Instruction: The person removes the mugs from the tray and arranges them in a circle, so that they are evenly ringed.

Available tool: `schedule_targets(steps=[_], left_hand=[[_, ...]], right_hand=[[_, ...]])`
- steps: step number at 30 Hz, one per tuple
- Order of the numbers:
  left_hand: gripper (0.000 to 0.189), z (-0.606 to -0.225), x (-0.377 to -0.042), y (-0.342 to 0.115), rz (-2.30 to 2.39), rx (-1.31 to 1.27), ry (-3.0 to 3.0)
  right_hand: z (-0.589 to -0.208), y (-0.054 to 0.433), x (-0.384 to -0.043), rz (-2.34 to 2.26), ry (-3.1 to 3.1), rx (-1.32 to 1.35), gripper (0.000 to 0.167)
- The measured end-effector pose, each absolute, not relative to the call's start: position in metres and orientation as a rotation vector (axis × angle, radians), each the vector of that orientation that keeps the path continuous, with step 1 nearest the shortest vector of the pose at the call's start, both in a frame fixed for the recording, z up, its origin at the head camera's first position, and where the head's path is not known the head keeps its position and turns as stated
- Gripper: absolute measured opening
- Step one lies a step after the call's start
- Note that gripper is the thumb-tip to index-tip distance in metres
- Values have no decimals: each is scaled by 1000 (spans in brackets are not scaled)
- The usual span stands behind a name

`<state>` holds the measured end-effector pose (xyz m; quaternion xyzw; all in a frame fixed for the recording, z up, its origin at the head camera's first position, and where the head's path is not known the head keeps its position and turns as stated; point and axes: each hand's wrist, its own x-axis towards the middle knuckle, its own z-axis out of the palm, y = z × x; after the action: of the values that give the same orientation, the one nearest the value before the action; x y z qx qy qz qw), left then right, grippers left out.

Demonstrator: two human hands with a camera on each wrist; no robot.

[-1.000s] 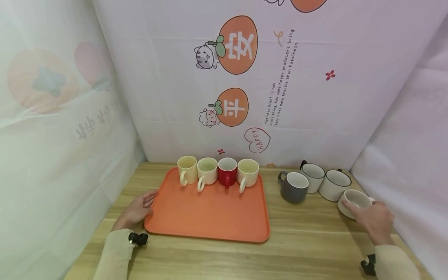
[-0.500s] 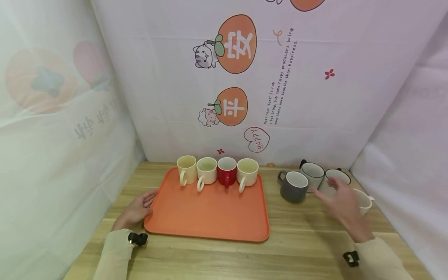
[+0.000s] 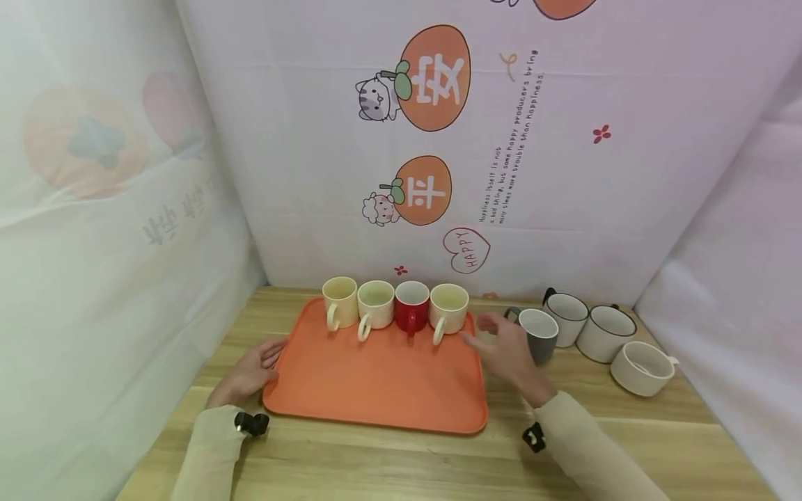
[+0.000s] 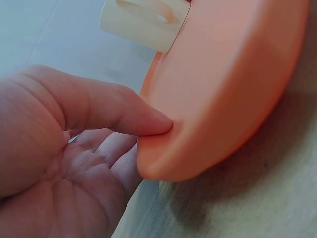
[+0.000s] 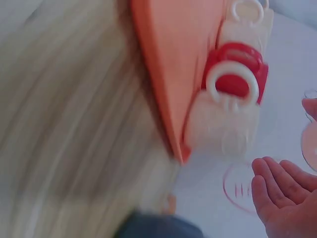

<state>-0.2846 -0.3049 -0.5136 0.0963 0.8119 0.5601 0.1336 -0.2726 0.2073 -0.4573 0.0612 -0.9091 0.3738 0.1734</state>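
My left hand (image 3: 253, 369) holds the left edge of the orange tray (image 3: 376, 379); in the left wrist view its thumb (image 4: 143, 119) lies over the rim with the fingers beneath. A row of mugs stands along the tray's far side: a pale yellow mug (image 3: 347, 310), a cream mug (image 3: 379, 317), a red mug (image 3: 422, 317) and another cream mug (image 3: 455, 317), handles facing me. My right hand (image 3: 509, 353) is in the air by the tray's right edge, beside the rightmost cream mug, fingers loosely spread and holding nothing. Partly behind it is a dark grey mug (image 3: 544, 346).
Two white mugs with dark rims, one nearer (image 3: 603, 344) and one farther (image 3: 567, 328), stand right of the grey mug. A low white cup (image 3: 640, 376) sits at the far right. Printed cloth (image 3: 564, 229) walls the wooden table (image 3: 401, 459) behind and at both sides.
My right hand has let go of the low white cup and moved left, past the other mugs, to the tray's right edge. My left hand has stayed on the tray.
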Motion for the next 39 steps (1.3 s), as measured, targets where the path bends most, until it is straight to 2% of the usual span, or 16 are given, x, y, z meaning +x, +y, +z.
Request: schedule_targets(steps=[9, 17, 27, 34, 39], left_hand=[[80, -512, -286, -302, 1602, 341, 2364], [82, -511, -286, -301, 1610, 318, 2361], [83, -512, -283, -300, 1623, 305, 2354], [82, -512, -284, -302, 1610, 291, 2371], [83, -512, -283, -304, 1609, 285, 2373]], right_hand=[[-486, 162, -299, 1390, -2553, 43, 32], [-497, 140, -312, 1481, -2452, -140, 26], [-490, 133, -314, 1556, -2483, -329, 33], [-484, 159, -305, 1574, -2444, -460, 48], [-480, 181, -298, 1639, -2408, -443, 48]])
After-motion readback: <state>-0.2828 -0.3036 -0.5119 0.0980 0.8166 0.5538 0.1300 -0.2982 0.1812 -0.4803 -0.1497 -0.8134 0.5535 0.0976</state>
